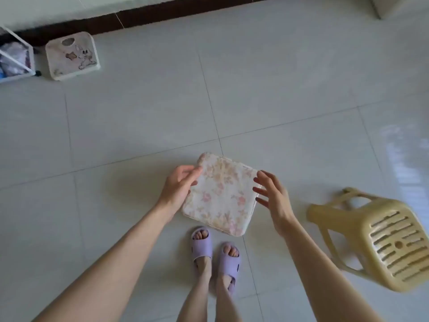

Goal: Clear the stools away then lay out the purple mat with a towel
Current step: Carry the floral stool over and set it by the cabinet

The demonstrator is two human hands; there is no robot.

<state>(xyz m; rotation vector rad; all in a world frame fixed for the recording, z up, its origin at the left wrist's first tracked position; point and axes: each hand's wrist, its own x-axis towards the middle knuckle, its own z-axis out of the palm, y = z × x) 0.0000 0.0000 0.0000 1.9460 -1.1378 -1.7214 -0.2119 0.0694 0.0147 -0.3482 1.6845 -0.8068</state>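
Observation:
A square stool with a floral padded seat point(221, 196) stands on the tiled floor just ahead of my feet. My left hand point(180, 184) rests against its left edge, thumb on top near the far corner. My right hand point(272, 196) hovers at its right edge with fingers spread, touching or nearly touching. A yellow plastic stool point(373, 240) with a slotted seat stands to the right, tilted in the wide view. A third stool point(72, 55) with a cartoon rabbit seat sits far left by the wall. No purple mat or towel is in sight.
My feet in lilac slippers point(214, 254) stand behind the floral stool. A white wire rack point(16, 56) with bags sits at the far left beside the dark skirting board point(139, 18). A pale cabinet corner point(394, 5) shows at the top right.

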